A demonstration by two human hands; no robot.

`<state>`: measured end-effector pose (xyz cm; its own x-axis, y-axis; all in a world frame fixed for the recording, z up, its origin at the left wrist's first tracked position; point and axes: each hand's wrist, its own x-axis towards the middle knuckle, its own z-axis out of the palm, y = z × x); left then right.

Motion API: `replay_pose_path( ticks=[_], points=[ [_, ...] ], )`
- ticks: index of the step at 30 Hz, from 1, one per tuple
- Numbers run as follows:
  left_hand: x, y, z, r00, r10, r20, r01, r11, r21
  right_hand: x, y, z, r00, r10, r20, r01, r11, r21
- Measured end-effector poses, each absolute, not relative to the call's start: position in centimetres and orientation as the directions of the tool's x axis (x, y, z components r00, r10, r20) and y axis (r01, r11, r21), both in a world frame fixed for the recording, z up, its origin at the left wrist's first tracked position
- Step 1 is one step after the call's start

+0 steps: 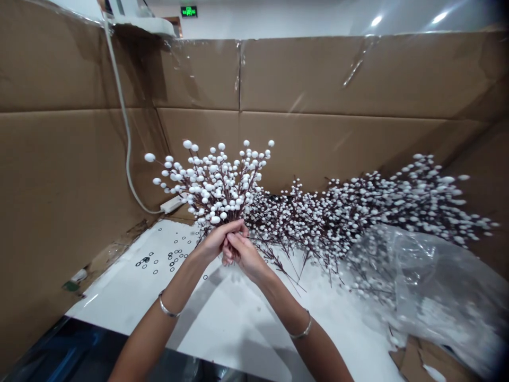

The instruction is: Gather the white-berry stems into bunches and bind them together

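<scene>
A bunch of artificial berry stems [217,183], white balls on dark reddish twigs, stands upright above my hands. My left hand [222,239] is closed round the lower stems, just below the berries. Close against it, my right hand [244,254] is also closed, its thumb and fingers pressed at the stems. Most of the stem ends are hidden by my fingers. Small black rings [175,256] lie scattered on the white tabletop [119,302] to the left of my hands.
A long heap of white berry stems [338,212] lies along the back and right. Clear plastic bag [429,270] covers part of it. Cardboard walls [318,79] surround the table. A white cable [123,111] runs down to a power strip [172,204] at the back left.
</scene>
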<state>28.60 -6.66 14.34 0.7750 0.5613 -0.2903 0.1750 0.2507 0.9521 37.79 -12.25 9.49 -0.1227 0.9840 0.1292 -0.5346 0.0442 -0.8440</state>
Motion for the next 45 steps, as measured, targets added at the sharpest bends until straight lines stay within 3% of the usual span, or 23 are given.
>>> replay_pose_path(
  ticks=[7, 11, 18, 21, 23, 25, 28, 31, 39, 45],
  points=[
    [28.7, -5.9, 14.4, 0.822, 0.477, -0.312, 0.205, 0.265, 0.942, 38.0, -12.6, 10.1, -0.122, 0.986, 0.109, -0.573, 0.020, -0.820],
    [28.7, -5.9, 14.5, 0.805, 0.512, -0.301, 0.213, 0.224, 0.951, 37.7, -12.5, 10.1, -0.064, 0.984, 0.163, -0.550, 0.102, -0.829],
    [28.0, -7.1, 15.7, 0.811, 0.575, -0.104, 0.114, 0.019, 0.993, 38.0, -12.8, 10.3, -0.036, 0.972, 0.233, -0.539, 0.177, -0.823],
    [27.1, -8.2, 15.3, 0.657, 0.749, 0.084, 0.065, -0.167, 0.984, 38.4, -13.1, 10.9, -0.006, 0.976, 0.218, -0.534, 0.181, -0.826],
    [26.4, -9.5, 14.5, 0.344, 0.871, 0.350, 0.101, -0.404, 0.909, 38.6, -13.2, 11.3, 0.020, 0.981, 0.192, -0.550, 0.171, -0.818],
    [26.0, -11.1, 13.4, 0.067, 0.786, 0.615, 0.274, -0.607, 0.746, 38.8, -13.2, 11.6, 0.047, 0.985, 0.165, -0.572, 0.162, -0.804],
    [26.2, -13.0, 12.2, 0.071, 0.579, 0.812, 0.520, -0.717, 0.465, 38.9, -13.3, 11.9, 0.074, 0.987, 0.140, -0.601, 0.157, -0.783],
    [27.3, -13.5, 11.6, 0.137, 0.512, 0.848, 0.591, -0.729, 0.345, 38.7, -13.5, 12.1, 0.077, 0.986, 0.149, -0.626, 0.164, -0.762],
    [28.7, -13.1, 11.5, 0.037, 0.575, 0.817, 0.570, -0.684, 0.456, 38.6, -13.6, 11.9, 0.108, 0.985, 0.135, -0.597, 0.173, -0.783],
    [28.8, -12.8, 11.7, 0.012, 0.752, 0.659, 0.348, -0.621, 0.702, 38.8, -13.6, 11.7, 0.134, 0.980, 0.150, -0.562, 0.200, -0.803]
  ],
)
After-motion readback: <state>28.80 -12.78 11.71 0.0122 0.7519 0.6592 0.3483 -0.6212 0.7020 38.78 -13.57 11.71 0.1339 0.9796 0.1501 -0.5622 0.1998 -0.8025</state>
